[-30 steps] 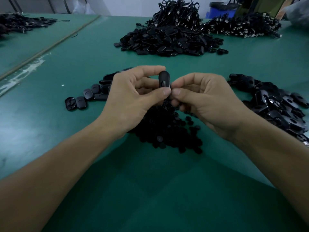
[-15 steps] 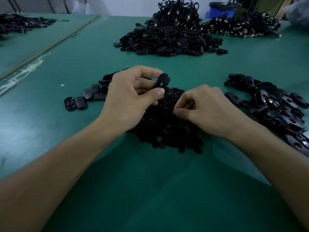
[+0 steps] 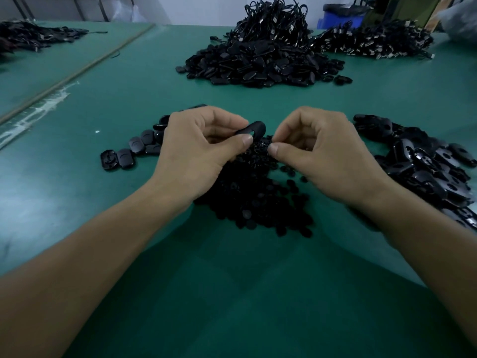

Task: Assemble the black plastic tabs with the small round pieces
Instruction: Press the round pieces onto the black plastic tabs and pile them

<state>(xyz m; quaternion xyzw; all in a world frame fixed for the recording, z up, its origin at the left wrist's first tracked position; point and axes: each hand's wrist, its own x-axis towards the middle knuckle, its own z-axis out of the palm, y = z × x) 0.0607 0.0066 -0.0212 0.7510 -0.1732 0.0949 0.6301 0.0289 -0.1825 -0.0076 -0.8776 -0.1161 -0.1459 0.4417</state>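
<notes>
My left hand (image 3: 204, 151) pinches a black oval plastic tab (image 3: 254, 129) between thumb and fingers, just above a heap of small round black pieces (image 3: 253, 197). My right hand (image 3: 325, 153) hovers beside it with thumb and forefinger pinched together over the heap; whether a round piece sits between them is hard to tell. A pile of loose black tabs (image 3: 423, 161) lies to the right. A short row of tabs (image 3: 134, 151) lies to the left of my left hand.
The green table (image 3: 232, 293) carries a big mound of black tabs (image 3: 260, 65) at the back, with corded parts (image 3: 371, 42) behind it. Another dark pile (image 3: 33, 37) lies far left. A blue bin (image 3: 340, 19) stands at the back.
My right hand dropped from the tab into the round-piece heap, then rose again with fingertips pinched beside the tab. The left hand tilted the tab from upright to nearly flat.
</notes>
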